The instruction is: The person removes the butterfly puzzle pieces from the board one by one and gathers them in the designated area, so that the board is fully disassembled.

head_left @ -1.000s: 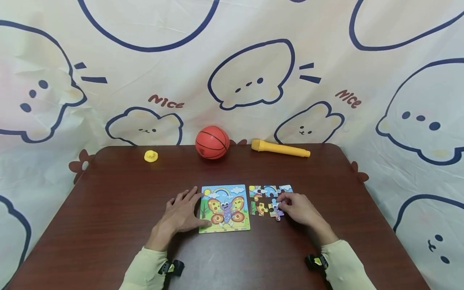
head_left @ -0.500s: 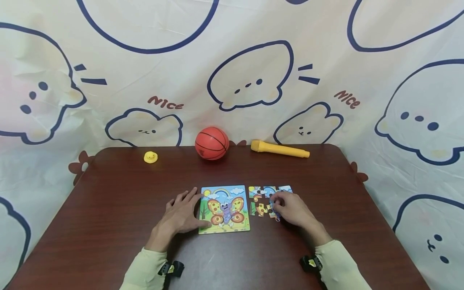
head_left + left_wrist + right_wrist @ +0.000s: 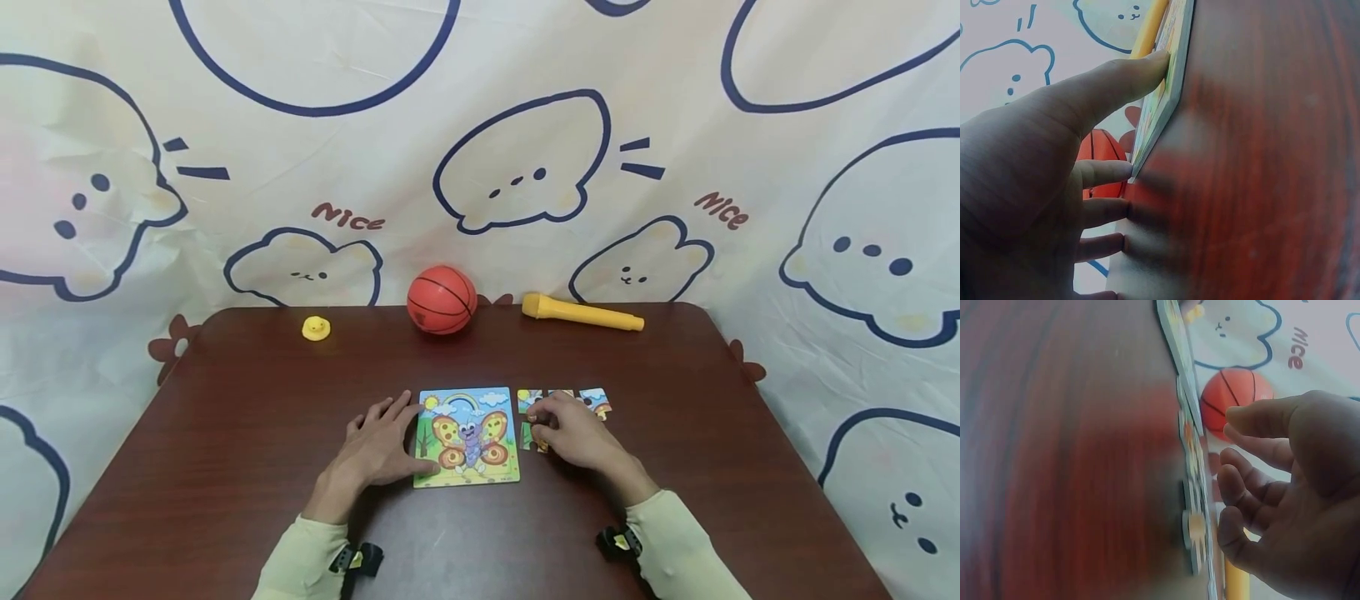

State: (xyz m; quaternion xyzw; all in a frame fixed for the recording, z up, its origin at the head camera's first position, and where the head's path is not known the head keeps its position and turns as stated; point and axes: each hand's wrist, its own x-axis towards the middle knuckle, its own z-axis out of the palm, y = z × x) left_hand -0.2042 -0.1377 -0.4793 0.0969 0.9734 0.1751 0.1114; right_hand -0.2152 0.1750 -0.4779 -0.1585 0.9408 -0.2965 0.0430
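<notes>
Board [image 3: 471, 440], thin, square, butterfly-printed. Sits flat on woodgrain desk [image 3: 697, 433], under thumb of splayed left grip [image 3: 373, 450]. Alongside: knobbly jigsaw pieces [image 3: 595, 401] beneath right grip [image 3: 575, 432], kinda curled, fingertips slightly apart.

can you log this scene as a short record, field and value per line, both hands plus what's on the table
left hand: the left hand rests at the left side of the butterfly board, thumb on its face
right hand: the right hand is over the puzzle pieces, fingers bent, no held piece visible
pieces: right of the board, partly hidden by that hand
back of table, left to right: yellow duck, red ball, yellow microphone-shaped object
surface: dark brown table
</notes>
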